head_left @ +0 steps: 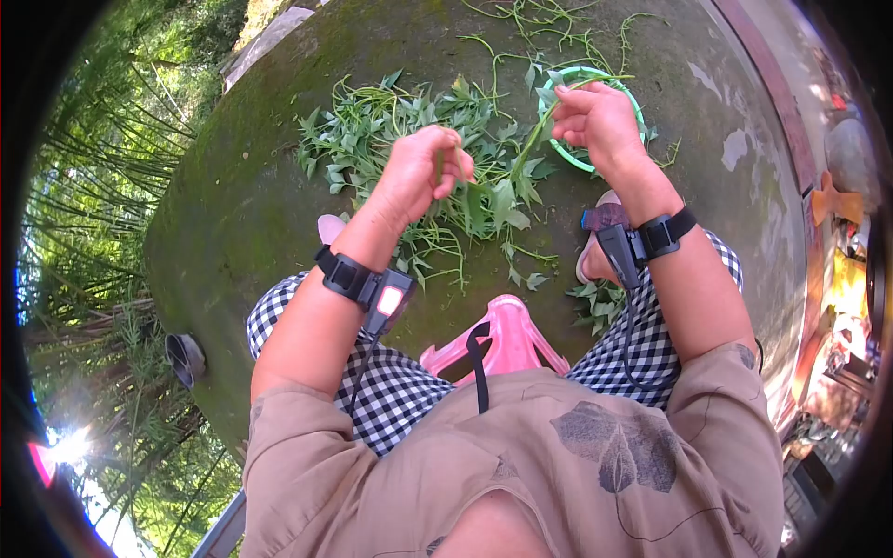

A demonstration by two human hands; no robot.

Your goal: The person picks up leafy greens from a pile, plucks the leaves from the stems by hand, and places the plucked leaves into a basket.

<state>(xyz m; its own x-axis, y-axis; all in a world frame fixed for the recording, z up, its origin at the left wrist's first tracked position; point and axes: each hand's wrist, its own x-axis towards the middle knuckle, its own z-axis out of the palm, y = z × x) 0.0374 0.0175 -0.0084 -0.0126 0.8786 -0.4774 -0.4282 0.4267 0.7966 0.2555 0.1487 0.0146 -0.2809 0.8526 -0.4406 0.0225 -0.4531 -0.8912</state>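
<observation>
My right hand (600, 126) pinches a long green leafy stem (532, 144) near its upper end. The stem slants down and left from the fingers. To the left, my left hand (419, 172) is curled closed, with thumb and forefinger together and a thin green strip showing at the fingers. Beneath and behind my left hand spreads a pile of leafy green vines (358, 139). Behind my right hand is a round, light-green basket (638, 112), partly covered by that hand; its contents are mostly hidden.
Bare stems (567, 37) lie on the mossy concrete ground (242, 195) beyond the basket. A small leaf heap (597, 302) is beside my right foot. Between my knees is a pink plastic stool (507, 335). Thick greenery (121, 139) borders the left; assorted items line the right edge.
</observation>
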